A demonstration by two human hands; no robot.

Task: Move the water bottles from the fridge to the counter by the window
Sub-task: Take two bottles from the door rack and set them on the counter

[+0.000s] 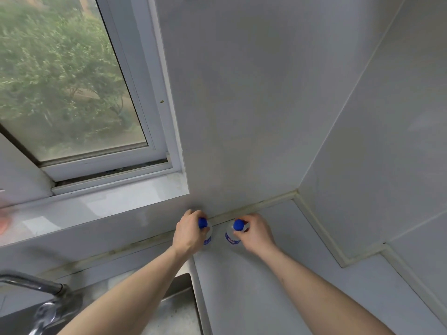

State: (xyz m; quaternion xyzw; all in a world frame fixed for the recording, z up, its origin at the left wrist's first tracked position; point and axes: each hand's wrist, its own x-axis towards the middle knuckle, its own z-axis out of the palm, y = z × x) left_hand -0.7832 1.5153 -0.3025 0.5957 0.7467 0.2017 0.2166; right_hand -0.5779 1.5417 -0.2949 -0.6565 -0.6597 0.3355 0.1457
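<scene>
Grey counter (254, 286) under window (72, 81), back edge at wall. Left hand (189, 232) clamped on clear blue-capped plastic bottle (207, 234); right hand (255, 234) clamped on matching second bottle (232, 234). Both upright, just beside each other. Seat bases flat, confirm stability, then release.

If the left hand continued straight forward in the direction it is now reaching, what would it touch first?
Probably the wall just behind the counter. The left hand already grips the left bottle near its blue cap, close to the sealed joint at the wall's base. Depth is hard to judge from this view.
</scene>
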